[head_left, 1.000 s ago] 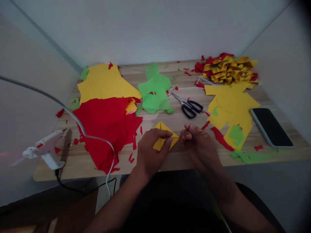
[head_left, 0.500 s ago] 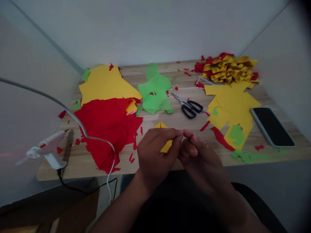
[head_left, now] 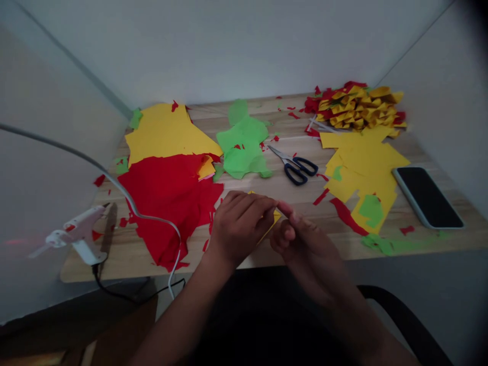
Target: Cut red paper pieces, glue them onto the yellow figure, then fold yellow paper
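My left hand [head_left: 242, 223] is closed, knuckles up, over a small folded piece of yellow paper [head_left: 276, 217] just above the table's front part. Most of the paper is hidden behind that hand; only its edges show. My right hand [head_left: 310, 246] comes in from the right with its fingers curled, its thumb and forefinger pinched at the paper's right corner. The fingertips of both hands meet there. Beyond them lies a pair of scissors [head_left: 295, 168] with dark blue handles, blades pointing to the back left.
Red sheets [head_left: 163, 198] and a yellow sheet [head_left: 163, 132] lie left, green pieces [head_left: 244, 142] at the back middle. Yellow cut pieces [head_left: 362, 162], a heap of folded paper [head_left: 358, 109] and a phone [head_left: 429, 198] are right. A corded glue gun [head_left: 82, 236] stands at the left edge.
Both hands have shifted slightly left together, and my left hand has turned so that it covers more of the yellow paper. The fingertips stay together.
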{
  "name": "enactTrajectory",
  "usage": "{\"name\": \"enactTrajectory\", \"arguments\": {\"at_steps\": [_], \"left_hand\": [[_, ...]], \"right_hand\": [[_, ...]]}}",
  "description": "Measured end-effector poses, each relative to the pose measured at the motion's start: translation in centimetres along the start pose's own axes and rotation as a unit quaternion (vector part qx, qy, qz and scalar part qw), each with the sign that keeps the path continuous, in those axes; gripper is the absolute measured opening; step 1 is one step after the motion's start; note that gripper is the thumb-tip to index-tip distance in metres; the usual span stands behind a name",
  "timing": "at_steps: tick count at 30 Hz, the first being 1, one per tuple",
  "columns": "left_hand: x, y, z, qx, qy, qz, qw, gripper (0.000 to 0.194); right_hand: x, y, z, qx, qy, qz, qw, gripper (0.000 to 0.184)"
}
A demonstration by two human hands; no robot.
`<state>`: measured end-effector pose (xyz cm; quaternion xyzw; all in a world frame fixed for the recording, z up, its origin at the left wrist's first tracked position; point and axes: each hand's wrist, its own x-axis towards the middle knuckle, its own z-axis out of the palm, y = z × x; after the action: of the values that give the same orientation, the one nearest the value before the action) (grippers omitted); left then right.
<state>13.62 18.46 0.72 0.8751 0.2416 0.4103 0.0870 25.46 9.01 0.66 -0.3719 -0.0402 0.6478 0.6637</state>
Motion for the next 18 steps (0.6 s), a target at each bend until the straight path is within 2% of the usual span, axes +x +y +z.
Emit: {"name": "enactTrajectory", "arguments": {"at_steps": [6, 9, 14, 18], "left_hand": [[0.0, -0.5, 0.2, 0.011, -0.001, 0.018, 1.0, 0.01], [-0.1, -0.4, 0.1, -0.008, -0.001, -0.003, 1.0, 0.011], [-0.4, -1.0, -0.1, -0.055, 0.007, -0.068, 0.996, 0.011], [-1.4, -3.0, 0.7, -0.097, 0.018, -0.192, 0.976, 0.004]], "right_hand": [[0.2, 0.1, -0.3, 0.007, 0.0, 0.025, 1.0, 0.025], [0.3, 0.0, -0.3, 0.016, -0.007, 0.049, 0.999, 0.022], [0.1, 0.2, 0.1, 0.053, -0.02, 0.068, 0.996, 0.02], [0.9, 0.2, -0.6, 0.001, -0.045, 0.016, 0.999, 0.018]]}}
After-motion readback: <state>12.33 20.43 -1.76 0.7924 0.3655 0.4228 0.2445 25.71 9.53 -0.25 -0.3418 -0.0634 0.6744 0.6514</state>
